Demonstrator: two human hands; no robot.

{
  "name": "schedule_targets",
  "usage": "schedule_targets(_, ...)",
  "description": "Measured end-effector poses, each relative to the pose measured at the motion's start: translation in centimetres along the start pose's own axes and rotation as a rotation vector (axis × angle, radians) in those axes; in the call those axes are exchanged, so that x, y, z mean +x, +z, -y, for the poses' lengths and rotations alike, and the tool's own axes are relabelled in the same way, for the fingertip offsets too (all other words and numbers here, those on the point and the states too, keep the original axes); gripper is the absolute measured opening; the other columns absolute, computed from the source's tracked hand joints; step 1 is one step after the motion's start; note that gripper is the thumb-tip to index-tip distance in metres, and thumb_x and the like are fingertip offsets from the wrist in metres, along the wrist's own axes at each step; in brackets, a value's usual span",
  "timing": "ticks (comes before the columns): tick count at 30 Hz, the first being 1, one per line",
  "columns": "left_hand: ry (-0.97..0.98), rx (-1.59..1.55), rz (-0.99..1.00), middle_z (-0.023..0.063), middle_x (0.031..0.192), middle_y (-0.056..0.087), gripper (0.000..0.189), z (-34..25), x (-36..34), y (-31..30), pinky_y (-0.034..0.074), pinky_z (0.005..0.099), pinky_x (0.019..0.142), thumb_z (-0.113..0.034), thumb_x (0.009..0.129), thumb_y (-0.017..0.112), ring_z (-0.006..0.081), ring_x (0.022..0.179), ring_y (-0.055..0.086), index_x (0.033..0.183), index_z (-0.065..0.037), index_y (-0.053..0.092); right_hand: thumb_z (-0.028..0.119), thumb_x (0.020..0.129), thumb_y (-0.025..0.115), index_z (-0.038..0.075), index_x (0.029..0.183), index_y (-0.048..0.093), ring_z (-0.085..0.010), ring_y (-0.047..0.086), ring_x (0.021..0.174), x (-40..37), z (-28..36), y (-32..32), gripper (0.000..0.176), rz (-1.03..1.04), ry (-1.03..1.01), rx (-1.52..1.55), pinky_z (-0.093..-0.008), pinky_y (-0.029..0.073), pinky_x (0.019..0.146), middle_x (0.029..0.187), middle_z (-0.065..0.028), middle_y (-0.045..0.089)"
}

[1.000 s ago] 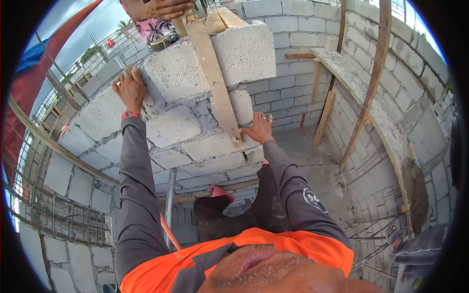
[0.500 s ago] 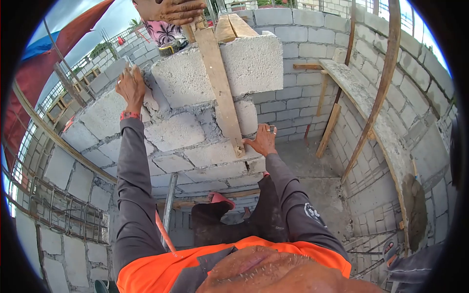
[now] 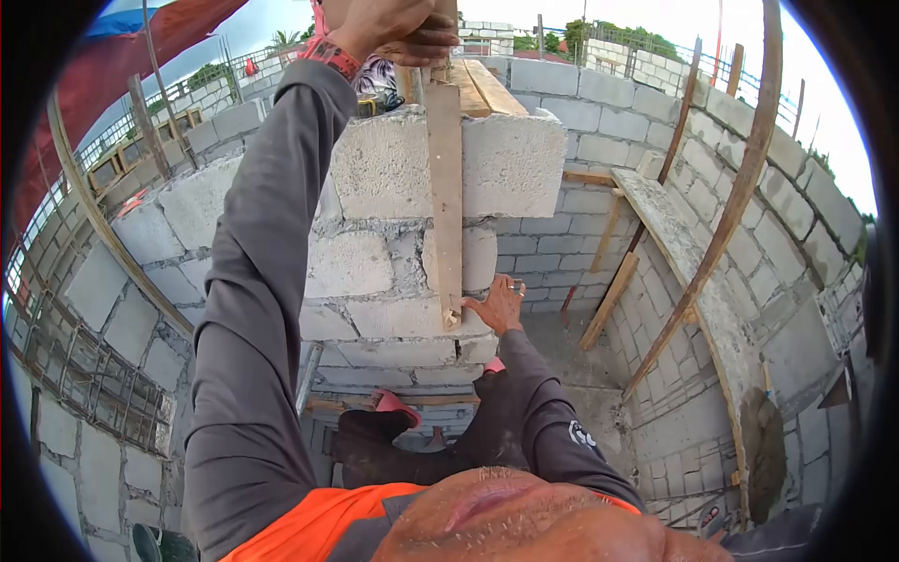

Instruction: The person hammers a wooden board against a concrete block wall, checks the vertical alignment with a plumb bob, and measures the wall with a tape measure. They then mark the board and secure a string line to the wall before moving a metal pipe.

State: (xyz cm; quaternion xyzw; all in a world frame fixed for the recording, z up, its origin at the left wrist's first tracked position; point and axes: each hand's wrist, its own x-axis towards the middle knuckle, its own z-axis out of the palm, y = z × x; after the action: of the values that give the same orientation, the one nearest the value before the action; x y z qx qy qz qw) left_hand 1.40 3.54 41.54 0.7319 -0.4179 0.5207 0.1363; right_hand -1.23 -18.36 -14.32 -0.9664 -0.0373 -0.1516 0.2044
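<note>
1. Fingers of the right hand [image 3: 503,306] are spread, the thumb reaching to the edge of the wooden board [image 3: 446,206] near its lower end and seeming to touch it, the others beside the end of the block wall [image 3: 365,265].
2. Beyond them, the left hand [image 3: 379,26] is at the board's top; how its fingers grip cannot be told, nor whether all the fingers there belong to it.
3. Between the two hands, the board stands upright against the wall's face, just to the left of the right fingers.
4. It looks stiff and fairly light, dry and rough rather than slippery; its lower end looks chipped, so splinters seem likely. The long edges offer the surest hold, one hand high and one low.
5. Blocks beside the fingers look heavy and gritty, with corners that could crumble.
6. Well apart from the right fingers, low on the left, is a dark bucket [image 3: 161,545]; its contents cannot be made out.
7. Far to the right of those fingers, wet-looking mortar [image 3: 763,454] lies heaped on a long plank [image 3: 693,248], in no container.
</note>
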Motion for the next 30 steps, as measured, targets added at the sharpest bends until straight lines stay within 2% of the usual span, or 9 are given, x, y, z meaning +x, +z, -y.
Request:
schedule_targets(4, -0.032, 0.105, -0.103, 0.0198, 0.125, 0.067, 0.03, 9.0, -1.4, 1.8, 0.052, 0.0379, 0.09, -0.024, 0.105, 0.051, 0.0322, 0.104, 0.067, 0.118, 0.001, 0.061, 0.08, 0.078, 0.067, -0.01, 0.142, 0.044, -0.0379, 0.043, 0.143, -0.3, -0.1, -0.9, 0.113, 0.039, 0.018, -0.07, -0.0656, 0.021, 0.121, 0.146, -0.0246, 0.051)
schedule_targets(6, -0.032, -0.039, -0.328, 0.0195, 0.121, 0.07, 0.045, -1.5, -4.9, -0.3, 0.05, 0.0366, 0.094, -0.039, 0.105, 0.054, 0.0286, 0.11, 0.068, 0.134, -0.007, 0.066, 0.08, 0.075, 0.07, -0.009, 0.142, 0.044, -0.0398, 0.042, 0.143, 0.0, -1.0, -1.3, 0.114, 0.096, -0.013, 0.057, -0.0657, 0.021, 0.121, 0.146, -0.0262, 0.049)
schedule_targets(8, -0.571, 0.208, -0.288, 0.0104, 0.105, 0.076, 0.051, -2.2, -9.1, -0.2, 0.049, 0.034, 0.091, -0.047, 0.103, 0.055, 0.0193, 0.098, 0.07, 0.14, -0.013, 0.065, 0.071, 0.079, 0.074, -0.004, 0.143, 0.045, -0.0398, 0.042, 0.143, -1.0, -1.5, -2.7, 0.103, 0.032, -0.037, 0.181, -0.066, 0.018, 0.12, 0.144, -0.0238, 0.052)
schedule_targets(12, -0.6, 0.338, -0.307, 0.0156, 0.13, 0.07, 0.048, 4.9, -18.4, 0.4, 0.049, 0.0407, 0.099, -0.043, 0.106, 0.048, 0.032, 0.114, 0.067, 0.139, -0.013, 0.065, 0.059, 0.083, 0.078, 0.0, 0.139, 0.053, -0.0351, 0.052, 0.137, -5.8, -3.8, -8.1, 0.085, -0.33, -0.014, 0.218, -0.059, 0.032, 0.117, 0.137, -0.0201, 0.06)
schedule_targets(16, -0.62, 0.499, -0.251, 0.0163, 0.131, 0.069, 0.049, 13.9, -26.4, 0.1, 0.049, 0.0432, 0.101, -0.043, 0.107, 0.045, 0.0349, 0.117, 0.066, 0.139, -0.01, 0.065, 0.028, 0.084, 0.086, 0.001, 0.109, 0.072, -0.0219, 0.075, 0.085, -15.7, -4.3, -23.0, 0.039, -0.693, -0.085, 0.637, -0.0321, 0.057, 0.077, 0.088, -0.0111, 0.076)
schedule_targets(22, -0.627, 0.5, -0.066, 0.0168, 0.133, 0.068, 0.049, 13.8, -30.3, 1.2, 0.048, 0.0454, 0.102, -0.042, 0.108, 0.045, 0.0368, 0.12, 0.063, 0.138, -0.01, 0.065, 0.018, 0.084, 0.087, -0.002, 0.119, 0.064, -0.0226, 0.07, 0.104, -28.8, 0.3, -51.1, 0.046, -1.606, -0.196, -0.62, -0.0358, 0.054, 0.093, 0.108, -0.0141, 0.075)
schedule_targets(24, -0.549, 0.543, -0.032, 0.0175, 0.134, 0.067, 0.047, 15.1, -31.1, 1.6, 0.047, 0.0458, 0.103, -0.041, 0.107, 0.047, 0.0363, 0.123, 0.062, 0.136, -0.01, 0.066, 0.045, 0.073, 0.089, -0.007, 0.119, 0.067, -0.0316, 0.067, 0.112, -30.2, 2.0, -58.8, 0.072, -1.779, -0.081, -0.92, -0.0429, 0.05, 0.1, 0.115, -0.0211, 0.072)
schedule_targets(27, -0.465, 0.661, -0.1, 0.0189, 0.119, 0.073, 0.039, 13.0, -30.6, 2.1, 0.049, 0.0483, 0.099, -0.036, 0.104, 0.055, 0.0394, 0.116, 0.064, 0.125, -0.008, 0.072, 0.083, 0.063, 0.077, -0.012, 0.119, 0.069, -0.0421, 0.066, 0.117, -31.9, -1.3, -68.6, 0.11, -1.469, 0.576, -1.437, -0.0508, 0.048, 0.104, 0.122, -0.028, 0.07)
schedule_targets(30, -0.577, 0.578, -0.163, 0.0213, 0.113, 0.071, 0.031, 7.7, -28.1, 0.8, 0.051, 0.0507, 0.094, -0.03, 0.102, 0.059, 0.0417, 0.107, 0.065, 0.119, -0.008, 0.073, 0.07, 0.075, 0.075, 0.003, 0.134, 0.064, -0.037, 0.07, 0.108, -29.7, -2.1, -69.7, 0.09, -1.072, 0.816, -1.173, -0.0481, 0.052, 0.094, 0.109, -0.0156, 0.077)
